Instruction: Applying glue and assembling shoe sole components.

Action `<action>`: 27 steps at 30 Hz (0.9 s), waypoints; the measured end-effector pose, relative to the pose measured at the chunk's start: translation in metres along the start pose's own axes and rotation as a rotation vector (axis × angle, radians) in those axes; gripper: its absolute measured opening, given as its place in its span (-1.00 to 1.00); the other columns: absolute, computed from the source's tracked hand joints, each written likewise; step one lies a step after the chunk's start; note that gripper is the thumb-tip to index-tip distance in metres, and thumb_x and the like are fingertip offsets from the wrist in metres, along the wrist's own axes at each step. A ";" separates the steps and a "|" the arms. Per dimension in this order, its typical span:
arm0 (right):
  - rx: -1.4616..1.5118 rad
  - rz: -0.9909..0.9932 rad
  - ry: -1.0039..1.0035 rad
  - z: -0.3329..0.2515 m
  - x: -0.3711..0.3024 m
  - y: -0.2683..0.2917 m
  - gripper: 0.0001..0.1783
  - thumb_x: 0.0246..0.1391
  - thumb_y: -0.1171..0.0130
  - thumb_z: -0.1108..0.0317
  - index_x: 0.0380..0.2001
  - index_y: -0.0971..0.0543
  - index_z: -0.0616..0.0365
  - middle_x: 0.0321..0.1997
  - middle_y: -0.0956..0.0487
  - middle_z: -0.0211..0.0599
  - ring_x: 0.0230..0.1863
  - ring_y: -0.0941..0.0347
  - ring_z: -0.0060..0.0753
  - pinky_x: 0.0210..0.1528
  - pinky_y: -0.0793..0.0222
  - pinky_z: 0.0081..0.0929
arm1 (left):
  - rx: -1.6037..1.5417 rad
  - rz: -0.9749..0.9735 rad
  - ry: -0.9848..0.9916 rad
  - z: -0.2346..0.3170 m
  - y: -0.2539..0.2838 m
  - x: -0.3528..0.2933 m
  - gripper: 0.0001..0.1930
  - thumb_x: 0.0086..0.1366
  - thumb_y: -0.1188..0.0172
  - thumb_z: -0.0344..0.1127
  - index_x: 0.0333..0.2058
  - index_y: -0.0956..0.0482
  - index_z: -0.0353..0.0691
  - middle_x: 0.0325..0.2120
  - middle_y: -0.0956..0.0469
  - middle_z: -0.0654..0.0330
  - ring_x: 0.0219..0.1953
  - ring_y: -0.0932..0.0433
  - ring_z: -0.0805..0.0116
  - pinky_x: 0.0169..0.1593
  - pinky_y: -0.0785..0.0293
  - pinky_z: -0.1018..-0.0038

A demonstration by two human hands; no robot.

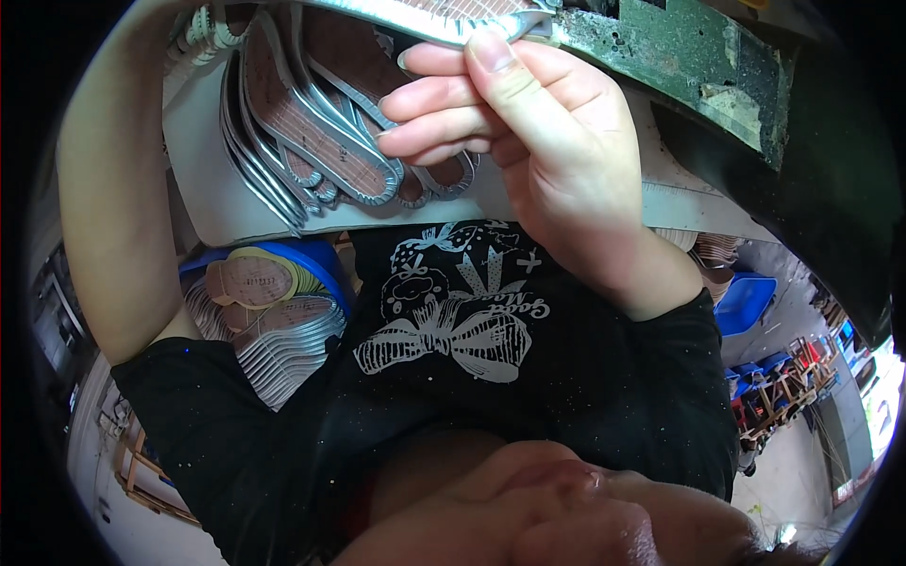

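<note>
At the upper middle, my right hand (pixel 566 132) grips the edge of a silver-rimmed shoe insole (pixel 425 17) that runs off the top of the view. The thumb presses on the pleated silver rim, and the other fingers reach to the left, partly under it. My left arm (pixel 113 189) goes up along the left side, and its hand lies past the top edge, out of sight. Below the held insole, a heap of similar brown insoles with silver rims (pixel 316 141) lies on the white tabletop (pixel 203 179).
A worn green machine body (pixel 698 71) stands at the upper right, close to my right hand. Under the table at left, a blue basin (pixel 330 269) holds stacked insoles (pixel 283 344). Further right are a blue bin (pixel 746 304) and a loaded rack (pixel 779 387).
</note>
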State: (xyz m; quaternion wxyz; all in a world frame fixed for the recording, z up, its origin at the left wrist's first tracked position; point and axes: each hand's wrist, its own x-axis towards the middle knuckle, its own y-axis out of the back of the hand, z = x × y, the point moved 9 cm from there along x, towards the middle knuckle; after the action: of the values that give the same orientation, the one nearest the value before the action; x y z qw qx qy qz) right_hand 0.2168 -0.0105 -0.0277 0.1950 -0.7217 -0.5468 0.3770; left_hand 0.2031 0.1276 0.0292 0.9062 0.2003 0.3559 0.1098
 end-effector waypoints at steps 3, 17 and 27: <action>-0.020 -0.026 -0.021 -0.003 0.000 0.000 -0.58 0.32 0.18 0.24 -0.12 -0.42 0.50 -0.29 -0.59 0.01 -0.29 -0.60 -0.26 -0.22 -0.53 -0.48 | 0.111 0.034 -0.076 0.007 0.002 -0.002 -0.78 0.16 -0.29 -0.34 -0.38 -0.62 -0.45 -0.62 -0.56 0.27 -0.63 -0.42 0.67 -0.60 -0.28 0.72; -0.020 -0.060 -0.006 -0.005 -0.002 -0.005 -0.56 0.33 0.21 0.23 -0.04 -0.40 0.47 -0.20 -0.59 0.02 -0.23 -0.60 -0.27 -0.15 -0.52 -0.46 | 0.138 -0.152 0.149 0.017 -0.002 -0.010 -0.73 0.22 -0.25 -0.20 -0.45 -0.63 -0.36 -0.81 -0.38 0.38 -0.78 -0.24 0.69 -0.73 -0.09 0.69; -0.017 -0.037 0.007 -0.006 -0.004 -0.003 -0.59 0.32 0.22 0.28 -0.11 -0.42 0.50 -0.24 -0.59 0.01 -0.25 -0.60 -0.32 -0.15 -0.52 -0.48 | 0.258 -0.196 0.008 0.003 -0.002 0.006 -0.74 0.21 -0.23 -0.26 -0.56 -0.60 -0.32 -0.81 -0.35 0.43 -0.79 -0.21 0.68 -0.73 -0.04 0.64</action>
State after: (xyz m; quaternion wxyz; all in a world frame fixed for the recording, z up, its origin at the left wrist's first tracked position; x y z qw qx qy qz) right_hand 0.2190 -0.0128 -0.0208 0.1977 -0.7145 -0.5626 0.3659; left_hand 0.2095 0.1274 0.0263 0.8779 0.2787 0.3886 -0.0251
